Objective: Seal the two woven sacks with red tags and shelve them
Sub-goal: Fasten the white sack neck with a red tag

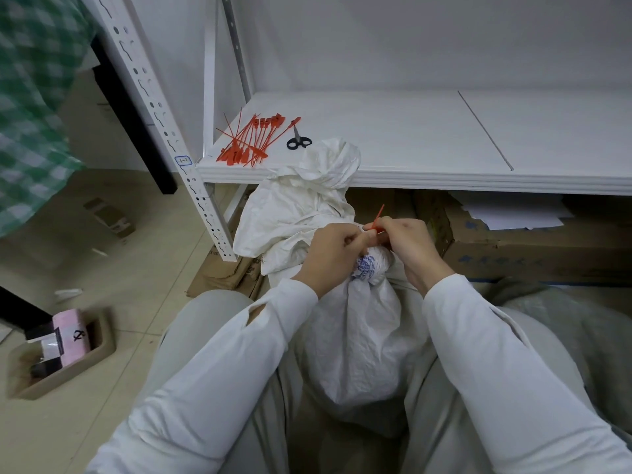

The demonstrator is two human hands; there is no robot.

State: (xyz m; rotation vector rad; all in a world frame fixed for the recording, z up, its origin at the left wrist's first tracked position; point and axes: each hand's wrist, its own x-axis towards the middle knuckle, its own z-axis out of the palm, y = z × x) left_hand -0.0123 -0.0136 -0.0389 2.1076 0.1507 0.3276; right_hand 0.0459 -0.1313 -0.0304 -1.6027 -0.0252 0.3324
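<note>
the white woven plastic sack with blue print (pixel 355 336) stands at centre frame between the person's knees, its neck bunched into a knot-like wad. a thin red plastic seal tag (pixel 379 213) pokes up from that neck. the right hand (pixel 408 244) has its fingers curled and pinching the tag; the left hand (pixel 333 254) is curled tight at the neck beside it, fingertips meeting at the tag, though whether they grip cloth or strap i cannot tell. to do this well, i judge the gathers should be held tight under the loop while the tail is drawn through, so no slack remains. just behind, above centre, a second crumpled white woven sack (pixel 297 206) leans on the shelf edge, its top twisted. on the white shelf board (pixel 427 131), at upper centre-left, lie a loose pile of red tags (pixel 251 138) and black-handled scissors (pixel 298 140). brown cardboard boxes (pixel 533 254) sit under the shelf at right. a beige tray (pixel 102 350) rests on the pale tiled floor (pixel 136 254) at lower left.
</note>
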